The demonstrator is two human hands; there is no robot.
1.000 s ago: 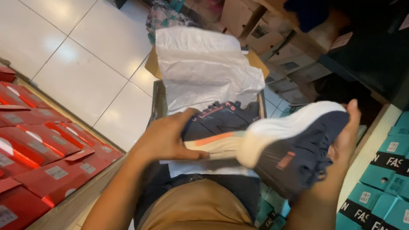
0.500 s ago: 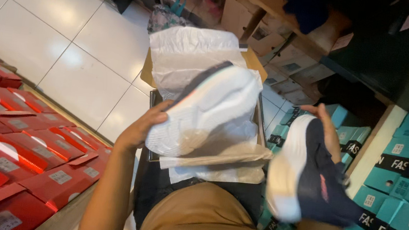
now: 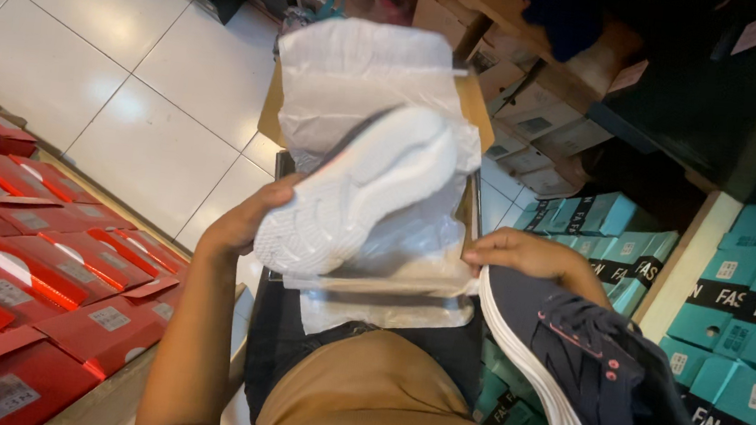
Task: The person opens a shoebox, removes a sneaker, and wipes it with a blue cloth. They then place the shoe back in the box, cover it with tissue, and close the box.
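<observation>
My left hand [image 3: 243, 220] grips a sneaker [image 3: 357, 187] turned sole up, its white ribbed sole facing me, over an open shoe box [image 3: 477, 111] lined with white tissue paper [image 3: 355, 62]. The box rests on my lap. My right hand [image 3: 522, 252] rests at the box's right edge, touching the white-soled heel of a second dark navy sneaker [image 3: 598, 377] with pink accents that lies on my right thigh. Whether the fingers grip that shoe is unclear.
Red shoe boxes [image 3: 13, 261] are stacked at my left. Teal and black shoe boxes [image 3: 746, 322] are stacked at my right. Brown cartons [image 3: 536, 108] and a dark shelf stand ahead. White floor tiles [image 3: 106, 57] lie at upper left.
The left hand has lifted a sneaker out of the box and turned it sole up. The navy sneaker in the right hand has come down from in front of the box to my right thigh.
</observation>
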